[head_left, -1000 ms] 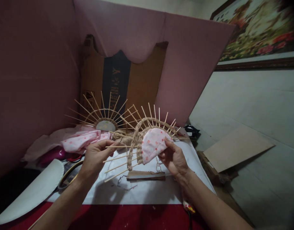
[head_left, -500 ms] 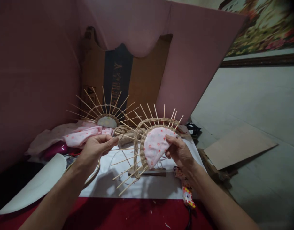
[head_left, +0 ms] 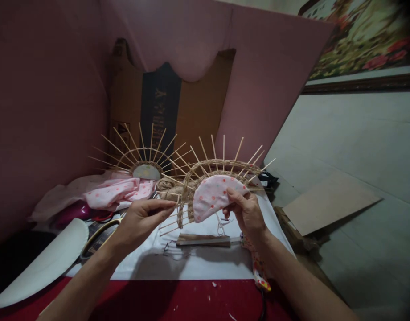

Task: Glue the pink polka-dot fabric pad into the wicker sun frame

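Note:
A half-round woven piece [head_left: 214, 196] is held up in front of me. Its middle is covered in pink dotted cloth, with twine bands around the curve and thin wooden sticks fanning outward. My right hand [head_left: 245, 208] pinches the cloth part near its lower right edge, thumb in front and fingers behind. At the left side of the piece, my left hand [head_left: 148, 218] has thumb and fingertips pressed together on the end of a thin wooden stick. A second sunburst piece [head_left: 147, 171], with a pale centre, stands behind on the left.
Pink dotted cloth [head_left: 120, 191] and a ball of twine [head_left: 168, 187] lie at the back. A glue gun [head_left: 256, 263] with a patterned cover rests on the white sheet [head_left: 205, 267]. At left are a white half disc [head_left: 47, 263] and a round hoop [head_left: 98, 234].
The woven piece has turned clockwise, so its flat edge is nearer level. My left hand has moved slightly right and down, closer to its sticks; my right hand keeps its grip.

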The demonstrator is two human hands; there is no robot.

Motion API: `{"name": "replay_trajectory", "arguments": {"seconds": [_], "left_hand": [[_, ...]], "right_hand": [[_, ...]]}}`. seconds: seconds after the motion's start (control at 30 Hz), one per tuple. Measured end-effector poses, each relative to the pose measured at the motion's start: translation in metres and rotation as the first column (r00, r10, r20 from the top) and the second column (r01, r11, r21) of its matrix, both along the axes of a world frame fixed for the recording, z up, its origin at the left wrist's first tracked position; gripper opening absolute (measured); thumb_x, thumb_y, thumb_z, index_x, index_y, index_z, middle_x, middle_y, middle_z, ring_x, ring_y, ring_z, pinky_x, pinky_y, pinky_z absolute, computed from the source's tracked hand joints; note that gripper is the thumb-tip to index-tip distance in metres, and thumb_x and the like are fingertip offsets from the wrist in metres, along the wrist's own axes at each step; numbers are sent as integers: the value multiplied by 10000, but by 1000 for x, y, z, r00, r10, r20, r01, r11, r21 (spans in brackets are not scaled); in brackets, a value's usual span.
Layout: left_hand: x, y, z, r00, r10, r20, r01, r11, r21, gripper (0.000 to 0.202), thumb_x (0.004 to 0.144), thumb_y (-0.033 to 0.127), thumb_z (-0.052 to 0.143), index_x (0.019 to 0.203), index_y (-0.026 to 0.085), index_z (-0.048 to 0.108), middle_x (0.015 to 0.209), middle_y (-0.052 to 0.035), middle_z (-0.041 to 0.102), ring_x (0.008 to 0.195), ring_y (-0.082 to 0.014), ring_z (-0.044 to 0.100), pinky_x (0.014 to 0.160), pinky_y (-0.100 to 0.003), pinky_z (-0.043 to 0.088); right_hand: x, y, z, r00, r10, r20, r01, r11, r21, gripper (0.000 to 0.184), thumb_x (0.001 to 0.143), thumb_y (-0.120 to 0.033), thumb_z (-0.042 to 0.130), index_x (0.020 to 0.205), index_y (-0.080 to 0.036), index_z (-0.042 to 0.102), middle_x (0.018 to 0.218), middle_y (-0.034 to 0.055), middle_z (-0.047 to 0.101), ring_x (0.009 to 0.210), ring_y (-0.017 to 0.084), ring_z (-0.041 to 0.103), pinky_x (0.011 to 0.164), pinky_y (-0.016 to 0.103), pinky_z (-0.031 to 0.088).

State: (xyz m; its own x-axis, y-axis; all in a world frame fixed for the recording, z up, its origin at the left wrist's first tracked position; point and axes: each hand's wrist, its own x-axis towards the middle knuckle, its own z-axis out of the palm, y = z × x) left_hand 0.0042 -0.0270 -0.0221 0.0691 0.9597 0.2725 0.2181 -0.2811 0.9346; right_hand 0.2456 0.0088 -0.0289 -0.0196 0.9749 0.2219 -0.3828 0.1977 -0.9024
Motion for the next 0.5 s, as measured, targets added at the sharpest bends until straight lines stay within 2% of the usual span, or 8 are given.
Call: {"name": "replay_trajectory", "arguments": {"seconds": [0.1, 0.3, 0.43, 0.5], "left_hand": [[-1, 0, -3, 1000, -21, 7, 21, 1000, -2, 209, 698, 302, 693, 871, 211, 765, 836, -90, 753, 716, -209, 672, 613, -292, 529], [-1, 1, 2, 999, 26, 25, -26, 999, 19, 165, 657, 309, 722, 778, 206, 767, 767, -71, 745, 696, -197, 654, 597, -266, 510], [0, -2, 6, 998, 51, -29, -49, 998, 43, 164, 697, 338, 691, 660, 181, 721, 582, -12, 637, 542, -121, 525, 479, -209, 396], [-1, -3, 7, 996, 69, -48, -67, 996, 56, 191, 704, 349, 686, 618, 178, 692, 562, 0, 598, 532, -111, 486, 475, -207, 371]], "right_hand": [[-2, -1, -1, 1000, -4, -13, 4, 1000, 1, 213, 685, -295, 728, 580, -134, 636, 448, -12, 589, 345, 110, 540, 330, 201, 450], [-4, -1, -2, 998, -11, -55, 10, 1000, -25, 197, 689, -291, 731, 608, -136, 642, 456, -16, 595, 358, 104, 542, 342, 194, 452], [-4, 2, -6, 996, -10, -88, 6, 999, -53, 201, 688, -289, 736, 609, -133, 638, 460, -21, 595, 355, 96, 535, 329, 184, 441], [-2, 5, -8, 993, -26, -112, 19, 998, -64, 199, 688, -291, 739, 619, -136, 636, 459, -24, 595, 358, 96, 538, 331, 184, 445]]}}
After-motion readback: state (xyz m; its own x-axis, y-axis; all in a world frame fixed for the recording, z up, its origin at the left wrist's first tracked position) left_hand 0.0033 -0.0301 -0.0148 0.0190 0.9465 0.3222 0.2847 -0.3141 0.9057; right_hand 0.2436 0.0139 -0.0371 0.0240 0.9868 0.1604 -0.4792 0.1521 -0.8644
